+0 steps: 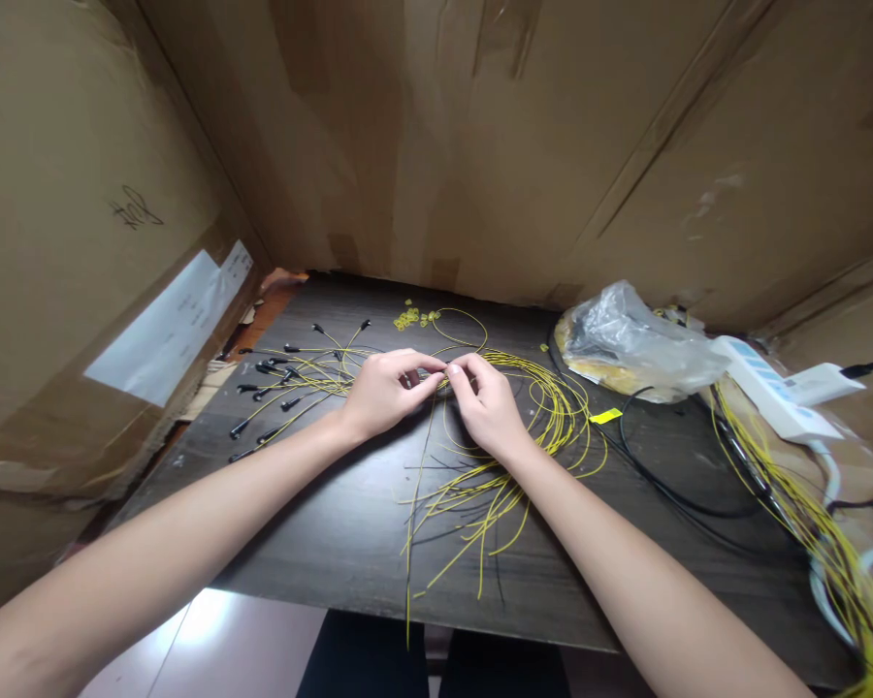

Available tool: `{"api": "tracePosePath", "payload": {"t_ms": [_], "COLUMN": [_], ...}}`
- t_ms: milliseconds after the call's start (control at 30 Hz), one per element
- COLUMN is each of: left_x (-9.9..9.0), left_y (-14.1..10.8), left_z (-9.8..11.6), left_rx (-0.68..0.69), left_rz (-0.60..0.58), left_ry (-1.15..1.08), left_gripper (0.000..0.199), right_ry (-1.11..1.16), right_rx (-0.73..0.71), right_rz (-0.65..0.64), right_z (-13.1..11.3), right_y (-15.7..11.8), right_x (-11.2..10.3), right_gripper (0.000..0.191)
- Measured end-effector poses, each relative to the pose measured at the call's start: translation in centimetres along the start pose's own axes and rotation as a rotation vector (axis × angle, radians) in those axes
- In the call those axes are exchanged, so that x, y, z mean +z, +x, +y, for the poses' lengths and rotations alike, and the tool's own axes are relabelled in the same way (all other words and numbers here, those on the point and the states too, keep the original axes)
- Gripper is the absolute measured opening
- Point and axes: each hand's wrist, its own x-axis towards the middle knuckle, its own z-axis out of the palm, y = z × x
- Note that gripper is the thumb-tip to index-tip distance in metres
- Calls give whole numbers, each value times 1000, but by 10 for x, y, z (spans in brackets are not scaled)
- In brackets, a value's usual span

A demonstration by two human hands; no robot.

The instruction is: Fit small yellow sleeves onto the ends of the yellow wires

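My left hand [389, 388] and my right hand [484, 402] meet over the middle of the dark table, both closed in a pinch, fingertips almost touching. A thin yellow wire [416, 494] runs from between the fingertips down past the table's front edge. Whatever else is pinched there is too small to make out. Under and around my right hand lies a coiled bundle of yellow and black wires [564, 397], its loose ends spread toward the front. Left of my left hand, several wire ends with black connectors [291, 373] fan out on the tabletop.
Small yellow tags [409, 316] lie in a pile at the back. To the right are a clear plastic bag [632, 339], a yellow label [606, 416], a white power strip [775, 388], a black cable [669, 494] and more yellow wires [840, 572]. Cardboard walls [436, 145] enclose the table.
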Motion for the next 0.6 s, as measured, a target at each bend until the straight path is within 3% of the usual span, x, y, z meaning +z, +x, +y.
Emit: {"api": "tracePosePath", "payload": {"t_ms": [367, 600], "left_x": [0, 1], "left_y": [2, 3], "left_z": [1, 0], "left_rx": [-196, -242], "left_rz": [11, -27], "left_ry": [-128, -181], "left_gripper": [17, 16], "right_ry": [94, 110], "right_rx": [-8, -53], "right_rz": [71, 85], "right_z": [2, 2], "right_y": [-1, -1], "right_x": [3, 2], "right_gripper": [18, 11]}}
